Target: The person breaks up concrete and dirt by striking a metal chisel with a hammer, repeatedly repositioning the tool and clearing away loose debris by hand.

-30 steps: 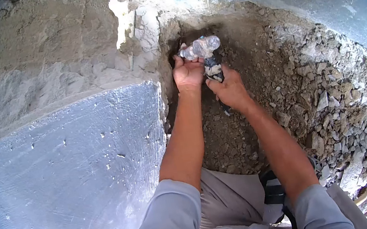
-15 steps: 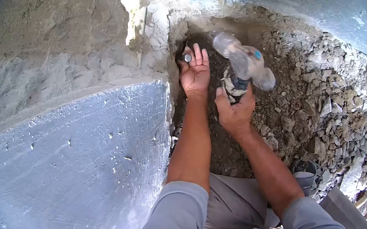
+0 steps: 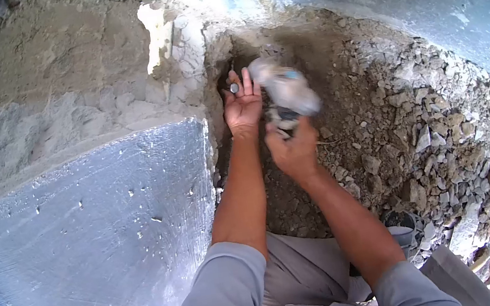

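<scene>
- On the left lies a smooth grey concrete slab (image 3: 92, 241), with a rough, crumbling mortar wall (image 3: 55, 87) behind it.
- At the slab's right edge the ground drops into a dug pit (image 3: 304, 201) of loose brown earth. Both bare forearms reach into it from grey sleeves.
- My left hand (image 3: 242, 107) is at the pit's far left corner, tight against the broken slab edge. Its palm faces up and its fingers are stretched, and its grip pinches a steel pin (image 3: 235, 88) between thumb and forefinger. Only the pin's round bright end shows.
- I judge the pin stiff, thin and slick with dust. It is best held low on the shank, with the fingers well clear of the top.
- Just to the right is a hammer (image 3: 286, 92). Its head is blurred and hangs above and beside the pin, not touching it.
- My right hand (image 3: 293, 152) has its grip wrapped tight around the taped handle, low on it. The hammer looks head-heavy, and the tape should keep it from slipping.
- Along the pit's right edge a bank of broken stone rubble (image 3: 439, 122) slopes up, loose and sharp.
</scene>
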A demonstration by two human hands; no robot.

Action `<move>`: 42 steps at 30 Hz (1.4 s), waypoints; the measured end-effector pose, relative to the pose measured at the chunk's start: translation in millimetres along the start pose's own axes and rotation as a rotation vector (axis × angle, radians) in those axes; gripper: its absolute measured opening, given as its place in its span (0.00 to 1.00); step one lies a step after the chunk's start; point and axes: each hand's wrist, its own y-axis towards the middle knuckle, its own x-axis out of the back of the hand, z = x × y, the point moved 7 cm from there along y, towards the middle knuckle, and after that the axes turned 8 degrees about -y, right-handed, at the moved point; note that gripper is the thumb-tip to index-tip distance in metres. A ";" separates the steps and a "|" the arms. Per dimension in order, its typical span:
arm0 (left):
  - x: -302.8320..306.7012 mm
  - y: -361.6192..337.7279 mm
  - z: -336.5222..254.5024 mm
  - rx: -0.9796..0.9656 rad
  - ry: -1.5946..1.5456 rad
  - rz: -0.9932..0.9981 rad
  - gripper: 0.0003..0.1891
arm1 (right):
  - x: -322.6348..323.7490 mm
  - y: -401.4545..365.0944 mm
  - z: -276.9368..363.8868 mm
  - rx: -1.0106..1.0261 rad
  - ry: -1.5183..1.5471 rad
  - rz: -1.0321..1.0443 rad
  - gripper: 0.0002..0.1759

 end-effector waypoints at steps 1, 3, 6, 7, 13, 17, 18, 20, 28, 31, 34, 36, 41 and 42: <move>9.9 6.0 -7.1 -0.032 0.146 -0.037 0.16 | -12.5 6.4 -10.5 -0.131 -0.217 0.201 0.19; 10.9 9.4 -11.5 -0.034 0.183 0.083 0.16 | -32.4 17.4 -25.3 -0.192 -0.338 0.426 0.21; 12.6 6.3 -13.8 -0.076 0.231 0.064 0.16 | -19.4 12.4 -19.2 -0.329 -0.303 0.456 0.20; 3.5 2.2 -9.8 -0.095 0.267 0.056 0.16 | -11.9 10.2 -11.1 -0.279 -0.197 0.357 0.21; -5.0 -4.6 3.4 -0.044 0.089 -0.024 0.17 | -14.1 -12.1 -9.3 -0.118 0.008 0.051 0.23; 5.8 26.2 -8.7 0.075 0.211 0.146 0.18 | -36.1 22.3 -28.9 -0.258 -0.249 0.376 0.22; 10.3 26.5 -15.5 0.015 0.276 0.152 0.18 | -28.1 23.3 -16.3 -0.267 -0.258 0.382 0.21; 20.9 20.0 -18.9 0.006 0.379 -0.034 0.17 | -6.7 21.3 6.9 -0.201 -0.150 0.259 0.17; 7.9 5.6 -7.9 -0.061 0.336 -0.061 0.16 | -31.1 13.0 -30.1 -0.186 -0.142 0.245 0.18; 21.9 28.1 -20.6 0.052 0.219 0.039 0.18 | -22.5 15.0 -22.0 -0.252 -0.240 0.404 0.23; 18.2 16.4 -12.8 0.075 0.213 0.007 0.17 | 7.8 6.1 6.3 -0.171 -0.108 0.237 0.17; 6.5 8.5 -6.0 0.047 0.193 -0.033 0.15 | 31.4 3.2 32.9 0.030 0.075 -0.030 0.14; 15.8 25.0 -18.5 0.039 0.354 0.098 0.17 | -23.7 4.1 -29.5 -0.152 -0.055 0.180 0.15; 19.4 18.1 -15.6 0.033 0.234 0.057 0.16 | -30.7 8.9 -30.1 -0.213 -0.172 0.304 0.17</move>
